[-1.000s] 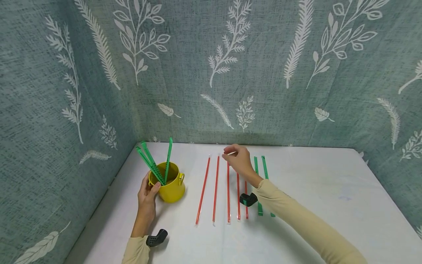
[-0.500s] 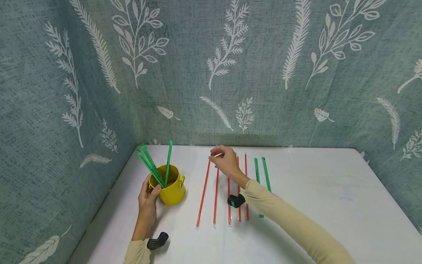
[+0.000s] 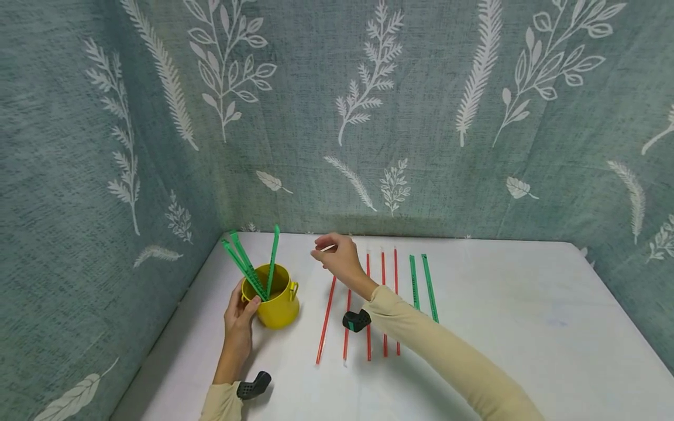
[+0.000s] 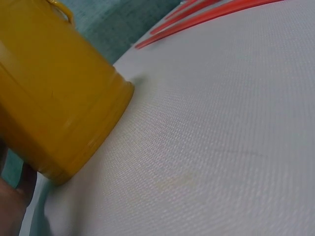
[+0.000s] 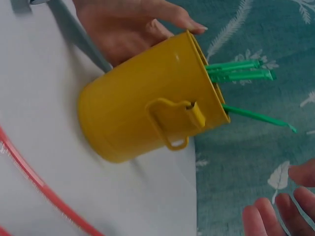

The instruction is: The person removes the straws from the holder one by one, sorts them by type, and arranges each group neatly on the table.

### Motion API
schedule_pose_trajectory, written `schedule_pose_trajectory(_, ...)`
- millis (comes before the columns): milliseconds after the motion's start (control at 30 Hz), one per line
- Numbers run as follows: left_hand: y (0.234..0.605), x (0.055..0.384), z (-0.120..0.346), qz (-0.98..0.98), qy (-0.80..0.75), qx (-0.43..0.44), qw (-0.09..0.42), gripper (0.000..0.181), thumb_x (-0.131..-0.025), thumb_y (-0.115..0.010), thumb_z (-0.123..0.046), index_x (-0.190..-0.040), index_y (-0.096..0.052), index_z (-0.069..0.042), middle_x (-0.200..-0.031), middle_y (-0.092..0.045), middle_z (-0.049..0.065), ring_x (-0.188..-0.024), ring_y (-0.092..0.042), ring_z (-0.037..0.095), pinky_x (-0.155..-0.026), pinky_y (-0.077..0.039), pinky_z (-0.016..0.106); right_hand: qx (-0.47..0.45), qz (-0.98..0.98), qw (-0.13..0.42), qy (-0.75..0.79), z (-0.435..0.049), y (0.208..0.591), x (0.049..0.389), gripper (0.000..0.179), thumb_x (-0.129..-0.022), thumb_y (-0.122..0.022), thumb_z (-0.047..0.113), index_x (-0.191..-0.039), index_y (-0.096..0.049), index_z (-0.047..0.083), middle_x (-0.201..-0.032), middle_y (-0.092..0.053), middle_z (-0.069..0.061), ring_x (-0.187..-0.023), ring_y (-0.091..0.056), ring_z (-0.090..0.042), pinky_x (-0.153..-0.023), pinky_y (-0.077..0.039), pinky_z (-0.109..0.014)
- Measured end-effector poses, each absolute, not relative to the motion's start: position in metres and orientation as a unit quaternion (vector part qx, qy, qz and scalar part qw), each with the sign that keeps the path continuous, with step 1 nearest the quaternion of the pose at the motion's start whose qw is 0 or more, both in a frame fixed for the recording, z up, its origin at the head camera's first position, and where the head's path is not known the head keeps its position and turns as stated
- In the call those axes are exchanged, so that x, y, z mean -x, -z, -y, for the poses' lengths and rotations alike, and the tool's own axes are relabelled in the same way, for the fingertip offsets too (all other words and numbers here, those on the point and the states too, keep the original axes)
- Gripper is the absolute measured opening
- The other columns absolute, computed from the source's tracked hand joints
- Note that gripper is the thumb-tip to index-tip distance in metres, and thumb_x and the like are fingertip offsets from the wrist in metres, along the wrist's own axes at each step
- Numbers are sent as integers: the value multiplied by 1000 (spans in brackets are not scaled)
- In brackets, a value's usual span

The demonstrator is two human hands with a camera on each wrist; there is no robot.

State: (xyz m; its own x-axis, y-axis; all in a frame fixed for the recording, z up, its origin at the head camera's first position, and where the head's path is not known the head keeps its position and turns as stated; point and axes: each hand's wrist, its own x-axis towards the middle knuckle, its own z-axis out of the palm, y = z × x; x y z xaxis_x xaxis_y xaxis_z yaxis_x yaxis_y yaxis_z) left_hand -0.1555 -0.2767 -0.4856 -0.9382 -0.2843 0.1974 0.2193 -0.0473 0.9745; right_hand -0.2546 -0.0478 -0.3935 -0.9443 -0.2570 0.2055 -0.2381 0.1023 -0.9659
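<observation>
- Grips the yellow pot (image 3: 279, 314) at the left of the worktop (image 3: 526, 321) with the left hand (image 3: 240, 318), with fingers round the left wall and thumb up at the rim.
- Holds the right hand (image 3: 339, 257) over the far ends of the leftmost red sticks (image 3: 326, 321), right of the pot, with loosely bent fingers and nothing visible between them.
- Seems to rest the pot's base on the worktop; hard to tell whether fully upright.
- Probably thin-walled, stiff and light for its size, perhaps painted metal, smooth enough to slide under dry fingers. Best held round the body, clear of the loose-looking side clasp (image 5: 196, 114).
- Leans three green sticks (image 3: 272, 261) inside the pot, two tipped left and one tipped slightly right.
- Shows five red sticks side by side on the worktop, running near to far, with two loose green strips (image 3: 429, 286) beyond to the right.
- Look like wrapped straws: likely very light, springy, easily creased, and slippery in the wrapping. Best pinched gently near the far end or middle, without crushing.
</observation>
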Motion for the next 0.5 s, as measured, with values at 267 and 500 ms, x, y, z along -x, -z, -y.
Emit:
schedule_pose_trajectory(267, 486, 156, 276, 669, 722, -27, 175, 53, -95, -50, -6, -145, -36, -17, -132, -45, 2, -118, -43, 19, -97, -39, 18, 186, -733, 24, 653, 66, 389, 253, 22, -84, -71, 9, -104, -66, 3, -96, -64, -10, -77, -64, -22, -63, -54, -27)
schedule_pose_trajectory(500, 485, 155, 277, 669, 723, -30, 171, 54, -95, -49, -6, -146, -35, -18, -133, -44, 1, -120, -43, 18, -97, -39, 18, 193, -730, 31, 655, 82, 389, 253, 22, -84, -71, 10, -104, -66, 4, -95, -65, -8, -74, -62, -12, -63, -54, -25)
